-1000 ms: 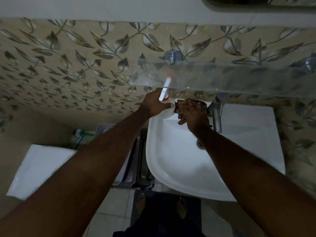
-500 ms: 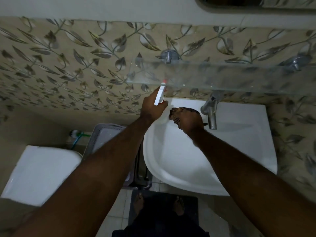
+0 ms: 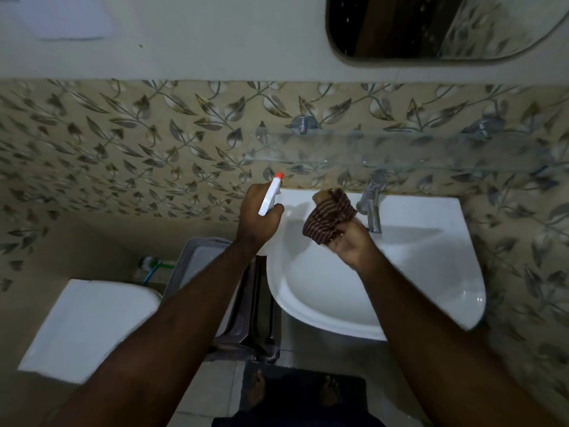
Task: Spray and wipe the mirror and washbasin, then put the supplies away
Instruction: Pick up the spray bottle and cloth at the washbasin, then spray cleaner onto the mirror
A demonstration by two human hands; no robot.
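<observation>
Head view: camera has tilted up since a second ago, so the mirror (image 3: 431,26) is now in frame at the top right; before, only its lower edge showed.

Left hand (image 3: 258,217) grip: clenched round the spray bottle (image 3: 270,195), red nozzle up and pointing toward the tiled wall. It sits over the back left corner of the washbasin (image 3: 425,272), much where it was.

Right hand (image 3: 348,241) grip: clenched on the striped cloth (image 3: 328,218), bunched up. Half a second ago this hand was palm-down on the basin's back rim by the tap (image 3: 371,208); now it is lifted off, cloth raised and facing up, just beside the tap, not touching it as far as I can tell.

Glass shelf (image 3: 400,149) hangs between basin and mirror, nothing on it that I can make out.

Read: the rim wipe looks paused or done, and the lift plus the upward look suggests a switch to the mirror, or a fresh spray. Can't confirm either. Basin looks white, but wetness is hard to judge in this light; specks show on the mirror.

Watch: any reach to the mirror must clear the shelf edge.

Supplies both in hand, so put-away not started. Toilet lid (image 3: 89,325) and a grey basket (image 3: 197,257) sit left of the basin.
</observation>
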